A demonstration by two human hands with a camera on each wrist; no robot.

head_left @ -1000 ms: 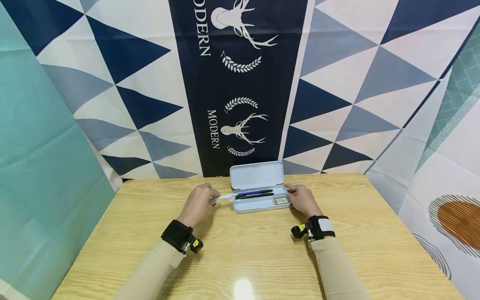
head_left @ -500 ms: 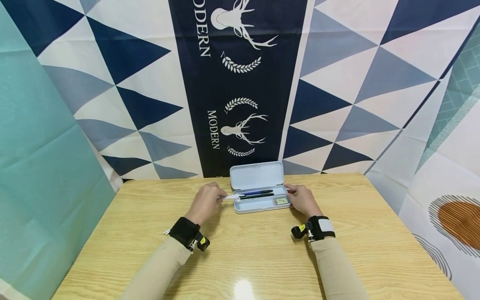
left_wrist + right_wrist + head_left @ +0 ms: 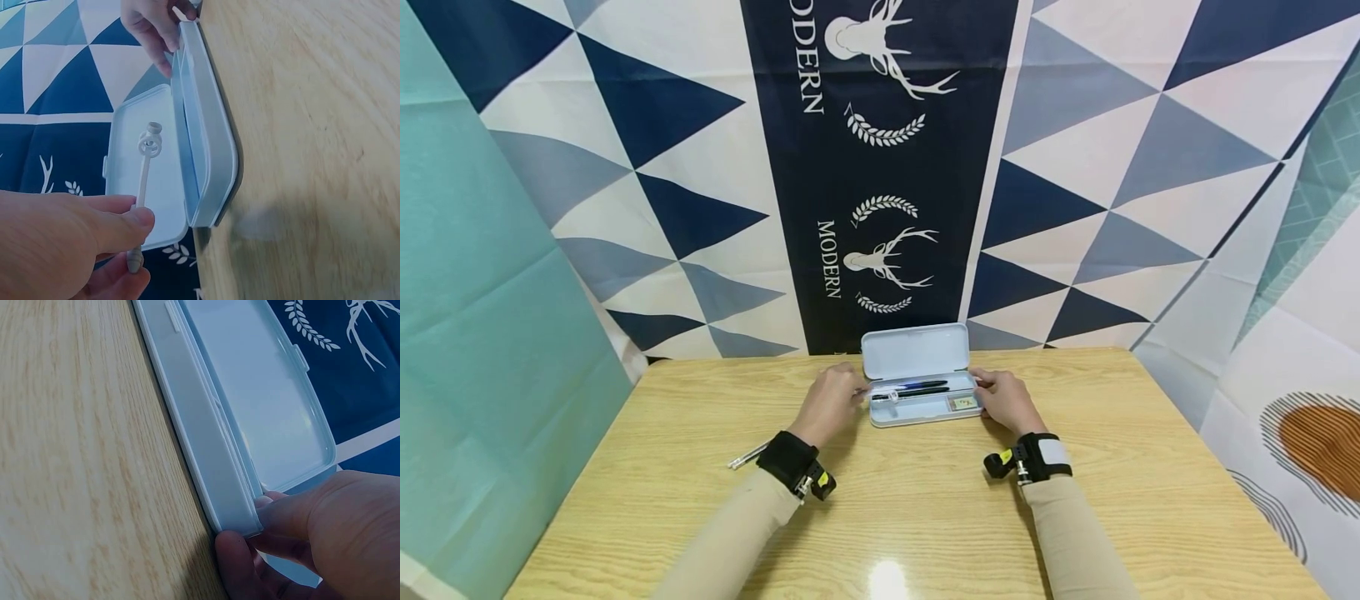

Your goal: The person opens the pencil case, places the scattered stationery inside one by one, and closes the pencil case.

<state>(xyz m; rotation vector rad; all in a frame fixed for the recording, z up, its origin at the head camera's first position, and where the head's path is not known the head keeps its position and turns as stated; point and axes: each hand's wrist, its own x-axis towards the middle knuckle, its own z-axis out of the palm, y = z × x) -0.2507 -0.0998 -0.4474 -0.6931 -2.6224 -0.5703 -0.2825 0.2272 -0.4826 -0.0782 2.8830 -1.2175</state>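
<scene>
A light-blue pencil case (image 3: pixel 925 414) lies with its lid (image 3: pixel 917 352) raised at the table's back edge. My left hand (image 3: pixel 831 404) pinches a thin white stick (image 3: pixel 144 178) between thumb and fingers. Its far end carries a ring and a small knob, and a grey ribbed end shows below the thumb. In the head view the knobbed end overlaps the left part of the case. My right hand (image 3: pixel 1006 400) grips the case's right end, thumb and fingers on either side of the corner (image 3: pixel 240 528). Dark pens (image 3: pixel 917 389) and a small eraser-like block (image 3: pixel 962 402) lie inside.
Slim silvery sticks (image 3: pixel 748 455) lie on the wooden table (image 3: pixel 910 500), partly hidden behind my left wrist. A patterned cloth backdrop (image 3: pixel 880 167) rises right behind the case. Both wrists wear black camera straps.
My left hand has moved right with the white stick, bringing its knobbed end further over the case. The silvery sticks have come into view behind that wrist. My right hand keeps its place.
</scene>
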